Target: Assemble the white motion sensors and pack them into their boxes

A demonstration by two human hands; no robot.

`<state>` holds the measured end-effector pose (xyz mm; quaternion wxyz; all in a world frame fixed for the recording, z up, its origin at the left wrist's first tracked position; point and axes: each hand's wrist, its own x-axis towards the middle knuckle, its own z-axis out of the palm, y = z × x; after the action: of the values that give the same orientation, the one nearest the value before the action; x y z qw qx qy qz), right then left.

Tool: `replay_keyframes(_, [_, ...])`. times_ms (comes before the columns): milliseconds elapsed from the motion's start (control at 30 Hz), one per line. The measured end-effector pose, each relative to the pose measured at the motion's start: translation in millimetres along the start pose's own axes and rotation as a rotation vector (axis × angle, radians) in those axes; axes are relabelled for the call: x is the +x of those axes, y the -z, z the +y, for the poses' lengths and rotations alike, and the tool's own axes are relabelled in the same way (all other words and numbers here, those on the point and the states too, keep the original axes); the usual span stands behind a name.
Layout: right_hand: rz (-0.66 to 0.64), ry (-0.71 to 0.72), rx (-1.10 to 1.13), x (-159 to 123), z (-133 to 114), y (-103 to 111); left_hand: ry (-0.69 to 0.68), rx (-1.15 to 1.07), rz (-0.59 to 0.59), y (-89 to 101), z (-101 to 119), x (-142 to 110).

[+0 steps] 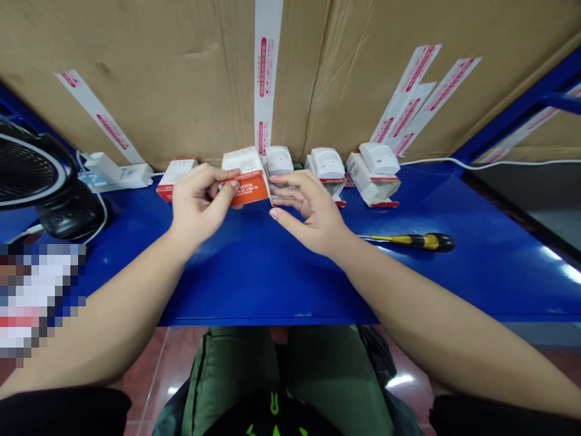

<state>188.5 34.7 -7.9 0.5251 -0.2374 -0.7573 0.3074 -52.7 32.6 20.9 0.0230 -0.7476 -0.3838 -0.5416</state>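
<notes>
A small orange-and-white cardboard box (249, 188) is pinched at its left end by my left hand (200, 200), thumb in front and fingers behind. At the box's right end is my right hand (311, 209), its fingers stretched and thumb apart; whether the fingertips touch the box I cannot tell. Just behind that hand sits a white plastic device (279, 160) with a rounded front. Farther right, a second white device (327, 163) and a third white device (379, 158) rest on opened small boxes. Left of my left hand lies another red-and-white box (178, 175).
A yellow-and-black screwdriver (422, 241) lies on the blue table (272, 278) by my right forearm. On the left stand a black fan (63, 206) and a white power strip (131, 176) with cables. Taped cardboard (181, 79) walls the back. A dark panel (535, 206) is at right.
</notes>
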Motion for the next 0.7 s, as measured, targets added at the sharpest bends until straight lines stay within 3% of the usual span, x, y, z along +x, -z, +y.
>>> replay_keyframes(133, [0.112, 0.040, -0.233, 7, 4, 21, 0.122, 0.046, -0.068, 10.8, -41, 10])
replay_keyframes(300, [0.179, -0.013, -0.556, 19, 11, 46, 0.150, 0.137, -0.301, 12.6, -78, 7])
replay_keyframes(567, [0.105, -0.081, -0.655, 17, 16, 47, 0.184, 0.235, -0.432, 2.1, -75, -4])
replay_keyframes(700, [0.123, -0.101, -0.720, 17, 17, 46, 0.193, 0.325, -0.406, -1.0, -75, 0])
